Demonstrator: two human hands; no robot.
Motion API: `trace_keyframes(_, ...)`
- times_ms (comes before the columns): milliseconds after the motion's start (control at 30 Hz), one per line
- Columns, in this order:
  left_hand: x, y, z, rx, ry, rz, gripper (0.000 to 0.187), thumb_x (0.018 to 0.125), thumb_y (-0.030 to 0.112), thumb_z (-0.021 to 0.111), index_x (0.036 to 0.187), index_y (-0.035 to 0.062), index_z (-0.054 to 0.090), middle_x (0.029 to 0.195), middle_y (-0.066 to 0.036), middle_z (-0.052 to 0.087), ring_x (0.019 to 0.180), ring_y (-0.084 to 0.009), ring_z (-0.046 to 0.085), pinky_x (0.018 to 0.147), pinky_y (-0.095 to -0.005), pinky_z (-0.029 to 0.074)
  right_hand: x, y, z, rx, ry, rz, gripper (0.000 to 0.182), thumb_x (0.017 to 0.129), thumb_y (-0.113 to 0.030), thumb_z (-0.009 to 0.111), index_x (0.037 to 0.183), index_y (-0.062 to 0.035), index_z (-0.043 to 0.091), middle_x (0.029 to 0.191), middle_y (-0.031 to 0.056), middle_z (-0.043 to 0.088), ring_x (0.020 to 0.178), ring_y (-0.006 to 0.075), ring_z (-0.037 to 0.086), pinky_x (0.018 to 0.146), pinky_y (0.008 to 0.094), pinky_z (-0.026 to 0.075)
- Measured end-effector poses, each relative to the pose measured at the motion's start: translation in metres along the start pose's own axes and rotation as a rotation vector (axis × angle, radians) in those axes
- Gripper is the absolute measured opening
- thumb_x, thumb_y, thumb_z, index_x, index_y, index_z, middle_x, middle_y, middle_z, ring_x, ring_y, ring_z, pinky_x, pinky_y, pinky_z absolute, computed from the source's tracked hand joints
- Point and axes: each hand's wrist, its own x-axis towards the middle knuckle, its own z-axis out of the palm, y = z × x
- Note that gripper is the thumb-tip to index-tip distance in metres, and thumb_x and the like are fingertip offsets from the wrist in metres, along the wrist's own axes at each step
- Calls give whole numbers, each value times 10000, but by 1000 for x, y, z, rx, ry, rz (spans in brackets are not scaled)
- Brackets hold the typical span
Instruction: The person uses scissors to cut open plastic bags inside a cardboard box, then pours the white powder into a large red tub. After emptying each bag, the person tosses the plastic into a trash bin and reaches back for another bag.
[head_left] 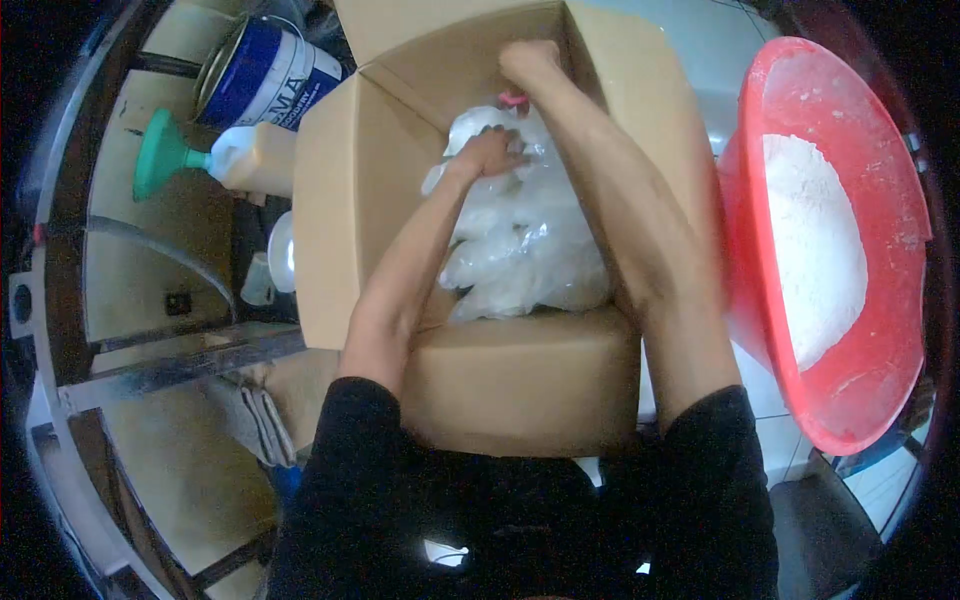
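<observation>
Inside an open cardboard box (520,395) lie several clear plastic bags (520,245) filled with something white. My left hand (490,152) rests on the bags near the far end, its fingers stretched out and apart. Further in, at the box's far wall, my right hand (528,62) is closed in a fist; what it holds, if anything, is hidden. Just below that hand, a small pinkish-red piece (514,101) shows on top of the bags.
A red basin (895,240) holding white powder (815,250) stands to the right. At the left are a blue-and-white bucket (270,75), a plastic jug (255,157) with a green funnel (165,157), and a metal rail (180,370). The box's flaps stand spread outward.
</observation>
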Motion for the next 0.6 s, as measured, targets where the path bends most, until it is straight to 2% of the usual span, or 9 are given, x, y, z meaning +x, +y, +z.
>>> trace_keyframes(67,2,12,1,-109,31,47,514,683,457,614,969,31,577,950,-199,582,938,-334,552,789,-413,455,15,14,6,2,192,-53,261,783,-264,531,924,-76,646,959,122,633,874,275,620,677,388,506)
trace_keyframes(133,5,27,16,-46,39,113,631,647,478,643,1105,59,529,1061,-190,539,1015,-334,509,826,-427,438,55,40,20,-3,421,-89,285,736,-288,595,898,-56,634,942,143,630,881,303,611,709,395,501)
trace_keyframes(200,-2,52,32,-22,148,141,706,638,492,651,1182,76,481,1136,-182,501,1063,-336,477,850,-442,425,0,21,-25,4,309,-1,257,654,-158,683,880,-44,636,923,150,632,846,268,621,724,345,504)
trace_keyframes(233,-2,65,27,65,92,78,767,656,512,638,1255,95,404,1224,-177,435,1130,-338,424,884,-470,400,-27,10,-46,4,256,41,278,614,-93,727,870,-38,637,913,154,634,828,250,626,732,321,505)
trace_keyframes(333,5,89,20,74,137,49,762,672,542,612,1253,93,408,1228,-195,430,1139,-344,417,916,-478,370,-42,5,-52,-30,293,19,264,627,-145,713,860,-46,640,909,146,637,824,261,627,719,339,507)
trace_keyframes(433,40,61,44,-114,29,169,654,744,504,553,1220,68,446,1260,-184,415,1159,-324,411,933,-465,359,-41,5,-52,-42,348,0,296,623,-195,712,865,-44,634,912,148,634,843,274,621,724,356,503)
trace_keyframes(533,127,-24,126,-428,-63,594,464,808,361,515,1149,49,492,1147,-207,509,1079,-334,472,933,-443,352,-27,8,-48,-59,393,-28,332,619,-244,710,870,-42,628,916,150,632,861,287,615,728,374,500)
trace_keyframes(567,89,19,78,-494,-164,151,418,845,326,451,1162,57,495,1206,-155,493,1118,-291,472,938,-438,363,-22,9,-46,-69,402,-36,345,618,-261,710,872,-41,626,918,151,631,867,292,613,730,380,499)
trace_keyframes(600,67,45,54,-384,-165,96,404,843,313,452,1159,66,499,1190,-152,507,1103,-295,483,929,-432,373,-21,10,-47,-78,417,-43,359,617,-277,709,873,-41,624,919,152,631,873,296,611,731,385,497)
